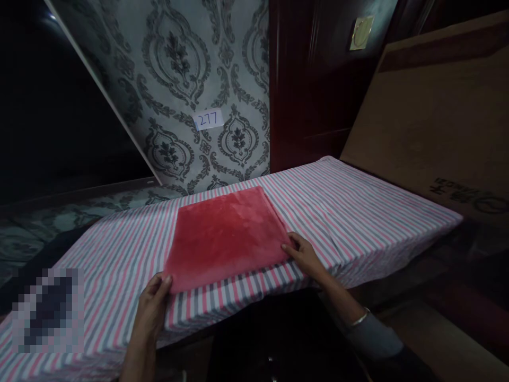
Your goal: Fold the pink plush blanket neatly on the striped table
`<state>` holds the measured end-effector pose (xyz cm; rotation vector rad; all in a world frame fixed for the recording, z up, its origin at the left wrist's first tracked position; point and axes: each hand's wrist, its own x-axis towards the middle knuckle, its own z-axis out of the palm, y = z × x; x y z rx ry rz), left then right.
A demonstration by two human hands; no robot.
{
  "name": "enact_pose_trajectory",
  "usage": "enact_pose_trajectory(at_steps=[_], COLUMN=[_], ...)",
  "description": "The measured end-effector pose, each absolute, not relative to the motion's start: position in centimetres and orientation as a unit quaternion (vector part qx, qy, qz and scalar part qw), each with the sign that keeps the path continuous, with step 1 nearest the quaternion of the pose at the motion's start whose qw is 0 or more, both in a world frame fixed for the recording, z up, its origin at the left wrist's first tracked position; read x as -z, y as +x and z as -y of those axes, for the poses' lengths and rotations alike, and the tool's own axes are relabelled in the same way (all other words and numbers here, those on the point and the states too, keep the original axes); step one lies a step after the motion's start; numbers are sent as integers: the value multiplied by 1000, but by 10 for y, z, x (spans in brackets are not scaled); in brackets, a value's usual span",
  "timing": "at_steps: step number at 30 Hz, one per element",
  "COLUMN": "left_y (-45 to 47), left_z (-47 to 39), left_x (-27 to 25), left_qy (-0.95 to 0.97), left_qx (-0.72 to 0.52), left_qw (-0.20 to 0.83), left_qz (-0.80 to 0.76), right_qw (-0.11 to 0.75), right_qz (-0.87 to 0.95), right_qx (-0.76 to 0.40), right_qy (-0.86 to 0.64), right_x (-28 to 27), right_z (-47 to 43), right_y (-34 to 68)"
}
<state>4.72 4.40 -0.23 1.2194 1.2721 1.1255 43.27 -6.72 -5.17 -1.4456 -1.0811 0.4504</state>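
A red, soft-looking cloth, folded into a flat rectangle, lies on a table covered with a striped tablecloth. Its near edge is paler pink, and layered folds show along its right side. My left hand pinches the near left corner, thumb on top. At the near right corner, my right hand grips the cloth between thumb and fingers. The fingertips under the cloth are hidden on both sides.
A large cardboard box stands at the right end of the table. Behind are patterned wallpaper with a "277" paper label and a dark red door. A dark screen fills the upper left; a pixelated patch covers something lower left.
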Motion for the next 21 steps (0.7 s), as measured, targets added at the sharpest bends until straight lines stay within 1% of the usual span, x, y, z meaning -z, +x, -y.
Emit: enact_pose_trajectory(at_steps=[2,5,7,10,12,16,18,21], left_y=[46,47,48,49,49,48,48,49], left_z=[-47,-47,-45,-41,-38,-30,-28,-30], left_x=[-2,-6,-6,-4,-4,-5,-6,-4], left_qy=[520,544,564,590,591,579,576,579], left_qx=[-453,-475,-465,-422,-419,-416,-397,-387], left_qw=[490,426,409,419,431,493,519,527], left_qz=[-533,-545,-546,-546,-538,-498,-492,-487], right_qw=[608,624,620,598,588,595,598,583], right_qz=[461,449,447,457,464,469,475,485], right_qx=[-211,-224,-222,-226,-228,-231,-253,-296], right_qy=[-611,-600,-606,-618,-622,-610,-594,-581], right_x=[47,42,42,43,45,46,46,43], right_z=[67,67,68,70,72,75,75,74], right_y=[433,435,436,436,436,434,435,437])
